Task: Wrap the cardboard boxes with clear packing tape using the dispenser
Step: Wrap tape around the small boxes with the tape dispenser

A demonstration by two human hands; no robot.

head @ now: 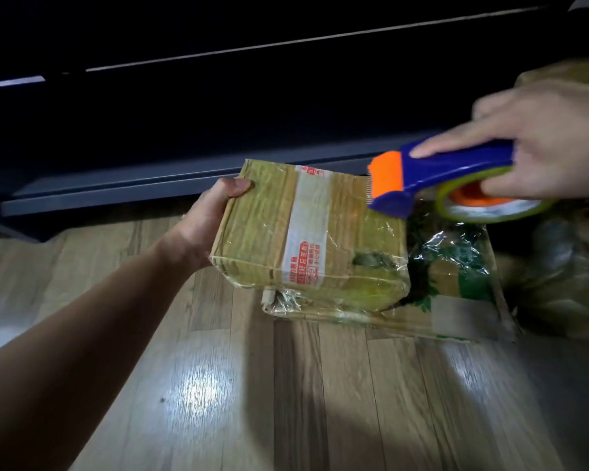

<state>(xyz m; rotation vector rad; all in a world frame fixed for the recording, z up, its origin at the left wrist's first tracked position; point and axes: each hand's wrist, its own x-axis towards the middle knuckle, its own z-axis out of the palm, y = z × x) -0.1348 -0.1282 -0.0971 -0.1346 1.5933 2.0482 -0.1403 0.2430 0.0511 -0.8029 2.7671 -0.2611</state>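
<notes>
A small cardboard box (269,232) covered in shiny clear tape, with a white strip printed in red, is tilted up off a flatter box (449,277) with green print that lies on the floor. My left hand (206,215) grips the small box at its left edge, thumb on top. My right hand (551,141) holds a blue and orange tape dispenser (432,175) loaded with a roll of clear tape (490,212). My index finger lies along the dispenser's blue top. Its orange blade end hovers just over the small box's far right corner.
Wood-look floor (218,385) fills the foreground with bright light reflections. A dark low furniture edge (116,188) runs behind the boxes. Crumpled clear plastic (565,283) lies at the right, and another brown box (565,73) sits blurred at the upper right.
</notes>
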